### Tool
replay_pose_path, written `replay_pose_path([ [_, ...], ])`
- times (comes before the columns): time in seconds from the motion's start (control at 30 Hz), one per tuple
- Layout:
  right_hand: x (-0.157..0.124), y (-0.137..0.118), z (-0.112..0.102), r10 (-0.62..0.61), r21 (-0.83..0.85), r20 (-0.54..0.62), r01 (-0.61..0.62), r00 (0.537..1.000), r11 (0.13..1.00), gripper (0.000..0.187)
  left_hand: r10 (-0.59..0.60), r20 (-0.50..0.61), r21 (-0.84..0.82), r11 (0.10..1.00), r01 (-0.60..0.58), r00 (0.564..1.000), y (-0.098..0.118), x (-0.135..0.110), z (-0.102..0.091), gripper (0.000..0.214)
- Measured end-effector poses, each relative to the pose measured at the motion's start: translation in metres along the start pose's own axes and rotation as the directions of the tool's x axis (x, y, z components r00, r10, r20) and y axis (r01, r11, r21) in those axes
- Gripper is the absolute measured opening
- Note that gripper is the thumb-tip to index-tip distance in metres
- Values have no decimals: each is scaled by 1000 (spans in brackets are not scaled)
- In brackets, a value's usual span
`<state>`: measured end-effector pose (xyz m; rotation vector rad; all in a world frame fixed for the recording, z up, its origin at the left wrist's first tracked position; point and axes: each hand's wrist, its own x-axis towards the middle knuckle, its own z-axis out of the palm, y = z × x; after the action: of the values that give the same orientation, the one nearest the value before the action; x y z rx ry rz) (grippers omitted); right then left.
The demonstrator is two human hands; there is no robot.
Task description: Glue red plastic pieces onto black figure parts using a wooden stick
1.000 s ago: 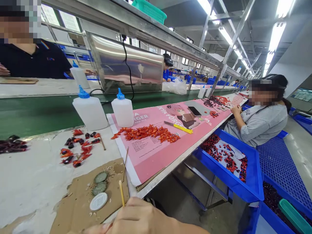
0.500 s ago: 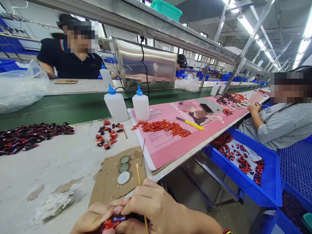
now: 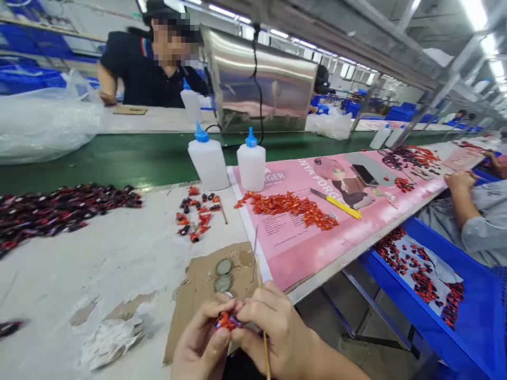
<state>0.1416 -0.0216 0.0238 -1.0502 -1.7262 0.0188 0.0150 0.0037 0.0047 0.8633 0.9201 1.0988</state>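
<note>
My left hand [image 3: 206, 338] is closed on a small shiny red and dark piece [image 3: 226, 321], pinched between thumb and fingers above the near edge of the cardboard [image 3: 198, 279]. My right hand [image 3: 281, 327] meets it there, its fingertips closed on the same piece. A thin wooden stick [image 3: 259, 269] is also tucked through the right hand's fingers, pointing up and down. Just beyond my hands, two round green-grey caps [image 3: 224, 275] lie on the cardboard. A second thin stick [image 3: 254, 258] rests at the cardboard's right edge. My fingers partly hide the held piece.
Red pieces [image 3: 293, 207] and a yellow knife [image 3: 343, 206] lie on a pink printed sheet [image 3: 285, 258]. Two white bottles [image 3: 252, 163] stand behind. Dark pieces [image 3: 59, 211] are heaped left. A blue tray [image 3: 475, 311] sits lower right, near a co-worker's hands [image 3: 461, 182]. Another person sits opposite.
Both hands have come up further into view, still together on the red and dark piece. They now cover most of the white lid. The co-worker opposite has leaned to one side.
</note>
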Motion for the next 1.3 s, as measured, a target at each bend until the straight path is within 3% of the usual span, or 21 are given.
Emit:
replay_pose_path([
  [0.13,-1,9,-5,90,68,135,-100,987,993,17,128,170,-87,990,-114,977,4,8,3,26],
  [0.23,-1,23,-4,63,104,215,-88,975,991,10,226,241,-180,966,-185,944,4,16,3,17],
  [0.33,-3,33,0,46,137,252,-83,967,987,7,345,202,-178,933,-312,917,2,19,0,11],
  [0.47,-8,37,5,75,130,315,-121,946,984,10,487,147,-11,871,-491,861,-2,16,-7,18],
  [0.63,-11,42,13,66,125,373,-121,926,985,18,592,106,173,780,-601,799,-8,16,-15,22],
  [0.9,-13,43,19,107,118,389,-165,915,979,19,652,124,362,672,-646,748,-3,17,-17,17],
  [1.1,-10,45,21,72,85,402,-115,913,990,19,627,221,433,623,-651,747,2,15,-22,9],
  [1.17,-9,45,22,43,83,411,-84,911,993,21,659,238,455,573,-681,713,5,15,-33,10],
  [1.23,-10,45,24,-23,123,406,-30,913,992,23,715,157,574,495,-652,681,13,16,-56,12],
  [1.3,-11,46,24,-84,197,388,7,918,980,25,775,-1,788,390,-476,632,28,18,-91,13],
])
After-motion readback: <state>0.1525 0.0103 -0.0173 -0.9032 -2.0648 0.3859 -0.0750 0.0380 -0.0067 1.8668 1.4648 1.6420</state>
